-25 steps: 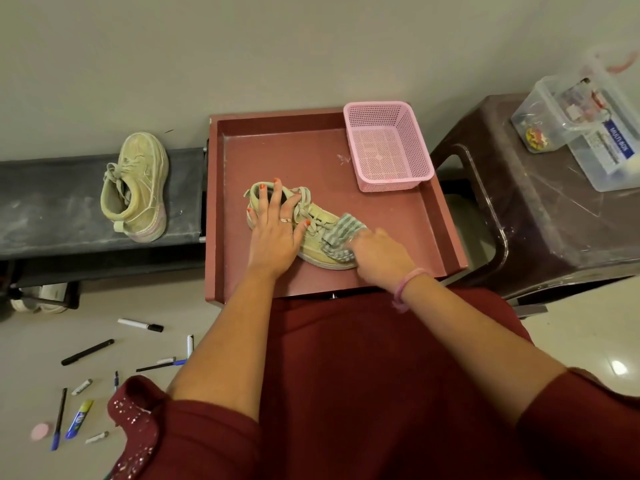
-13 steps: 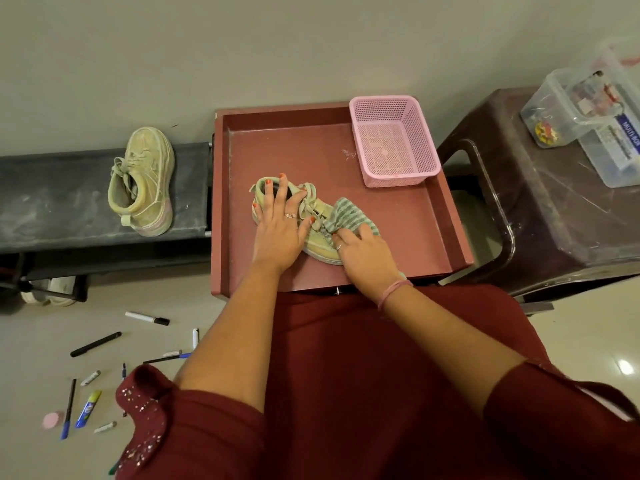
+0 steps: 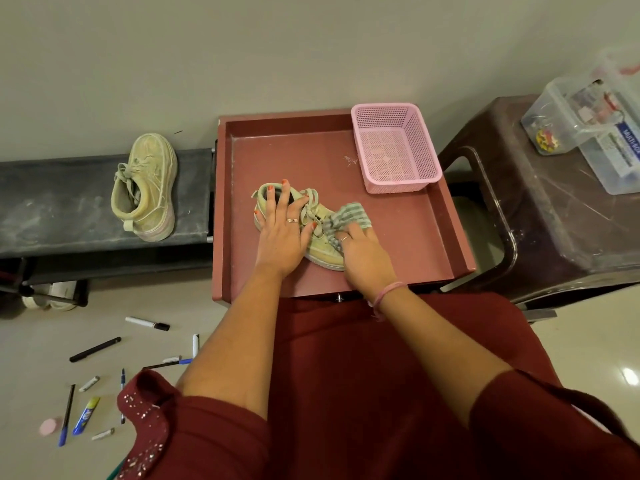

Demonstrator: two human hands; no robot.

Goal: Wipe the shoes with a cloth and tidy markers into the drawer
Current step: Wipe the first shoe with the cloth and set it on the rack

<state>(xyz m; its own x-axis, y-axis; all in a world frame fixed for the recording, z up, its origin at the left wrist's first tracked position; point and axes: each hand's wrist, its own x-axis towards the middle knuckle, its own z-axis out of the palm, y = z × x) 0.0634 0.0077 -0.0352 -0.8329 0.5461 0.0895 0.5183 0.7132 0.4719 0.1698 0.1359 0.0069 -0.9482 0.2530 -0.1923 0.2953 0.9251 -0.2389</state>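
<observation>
Your left hand (image 3: 282,233) lies flat with its fingers spread over the heel and laces of the shoe (image 3: 320,242) in the middle of the frame, pressing it down on the floor of the open red drawer (image 3: 311,157). Your right hand (image 3: 363,252) sits just to the right of it, fingers curled onto the striped cloth (image 3: 348,216), which is bunched against the toe end of that shoe. A pink basket (image 3: 394,147) stands in the drawer's upper right corner, apart from the shoe. The second shoe (image 3: 147,187) rests on the dark shelf (image 3: 52,209) at the left of the frame, toe pointing up the picture. The markers (image 3: 147,323) and pens are scattered on the pale floor at the lower left, beside a small blue and yellow tube (image 3: 86,415) and a pink round thing (image 3: 48,426). At the far right, clear plastic boxes (image 3: 588,116) stand on a brown stool (image 3: 540,216).
</observation>
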